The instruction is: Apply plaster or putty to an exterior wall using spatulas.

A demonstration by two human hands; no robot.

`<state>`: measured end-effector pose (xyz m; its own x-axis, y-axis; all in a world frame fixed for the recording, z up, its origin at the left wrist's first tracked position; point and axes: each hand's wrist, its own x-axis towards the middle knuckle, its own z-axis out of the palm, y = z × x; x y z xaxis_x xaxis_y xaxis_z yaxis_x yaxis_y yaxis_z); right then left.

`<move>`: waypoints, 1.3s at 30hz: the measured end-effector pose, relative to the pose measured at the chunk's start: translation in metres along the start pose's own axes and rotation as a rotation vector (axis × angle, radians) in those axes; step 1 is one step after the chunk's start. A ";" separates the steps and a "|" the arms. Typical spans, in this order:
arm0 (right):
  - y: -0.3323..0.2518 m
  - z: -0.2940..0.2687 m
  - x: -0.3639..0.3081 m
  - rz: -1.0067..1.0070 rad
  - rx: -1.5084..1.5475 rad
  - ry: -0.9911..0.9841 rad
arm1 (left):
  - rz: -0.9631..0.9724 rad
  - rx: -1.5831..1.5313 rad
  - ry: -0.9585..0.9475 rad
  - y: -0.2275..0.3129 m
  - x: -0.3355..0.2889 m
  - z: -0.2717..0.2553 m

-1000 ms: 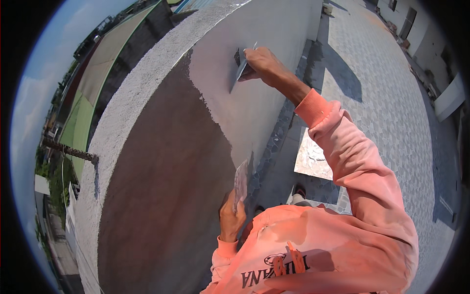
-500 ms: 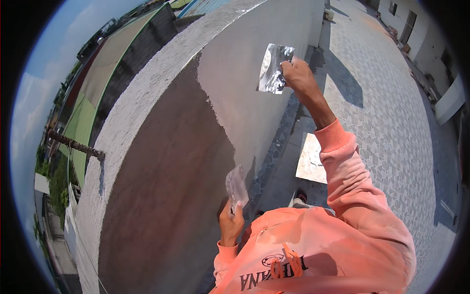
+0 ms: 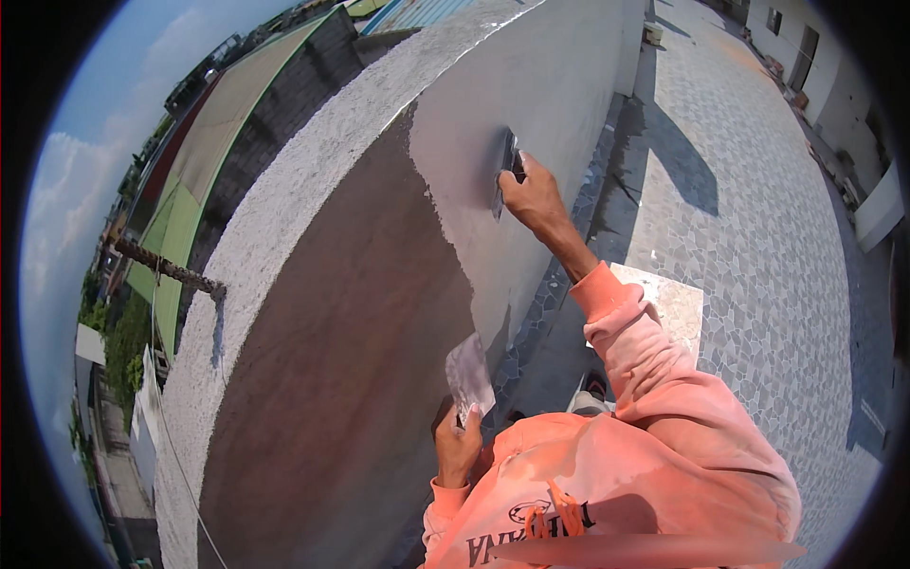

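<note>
My right hand [image 3: 536, 194] grips a metal putty scraper [image 3: 505, 171] whose thin blade is seen nearly edge-on, at the wall's face. Around it the wall carries a pale, smooth coat [image 3: 460, 123]. A darker bare area [image 3: 341, 275] lies to the left, with a ragged border between the two. Lower down, my left hand [image 3: 459, 446] pinches a flat rectangular putty scraper [image 3: 471, 375] with its thumb on the front; greyish smears cover its face. This second scraper stands just off the wall, near the lower end of the border.
The wall has a rough top [image 3: 284, 171] with a rusty bar [image 3: 169, 266] sticking out. A light square board [image 3: 678, 308] lies on the stone-patterned floor [image 3: 758, 237], by my right sleeve. Green roofs [image 3: 175, 228] stand beyond the wall; a pale building is at far right.
My right hand has come down and left, turning its scraper from broadside to nearly edge-on against the wall. My left hand has shifted slightly down with its scraper. The whole view has swung a little.
</note>
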<state>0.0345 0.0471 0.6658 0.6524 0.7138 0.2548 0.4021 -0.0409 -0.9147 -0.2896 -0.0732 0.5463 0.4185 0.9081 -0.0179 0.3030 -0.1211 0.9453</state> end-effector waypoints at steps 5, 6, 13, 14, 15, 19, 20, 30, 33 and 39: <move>-0.058 0.026 -0.055 -0.402 0.013 0.121 | -0.076 -0.001 0.004 0.001 -0.001 -0.002; -0.068 0.033 -0.068 -0.499 -0.053 0.149 | -0.132 0.038 -0.021 0.002 0.000 -0.003; -0.104 0.041 -0.129 -0.864 -0.044 0.168 | 0.180 -0.030 -0.019 0.004 0.015 0.005; -0.103 0.032 -0.127 -0.854 0.009 0.162 | 0.200 -0.019 -0.014 0.004 0.014 0.005; -0.098 0.021 -0.125 -0.717 0.016 0.137 | 0.125 -0.003 -0.025 0.004 0.012 0.004; -0.058 -0.033 -0.077 -0.140 0.114 0.161 | 0.114 0.051 0.050 0.002 0.003 0.004; -0.045 -0.039 -0.053 -0.131 0.099 0.219 | 0.100 0.039 0.042 0.000 0.000 0.003; -0.025 -0.017 0.033 0.052 -0.097 0.114 | -0.008 0.037 0.056 -0.013 -0.002 -0.008; -0.068 -0.004 0.014 -0.084 -0.106 0.143 | -0.041 0.047 0.065 -0.005 -0.004 -0.007; -0.136 0.027 -0.060 -0.851 -0.093 0.360 | -0.069 0.062 0.060 0.010 0.000 0.001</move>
<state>-0.0762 0.0288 0.7668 0.2677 0.2699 0.9249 0.8768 0.3298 -0.3500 -0.2853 -0.0751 0.5557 0.3437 0.9371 -0.0606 0.3821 -0.0807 0.9206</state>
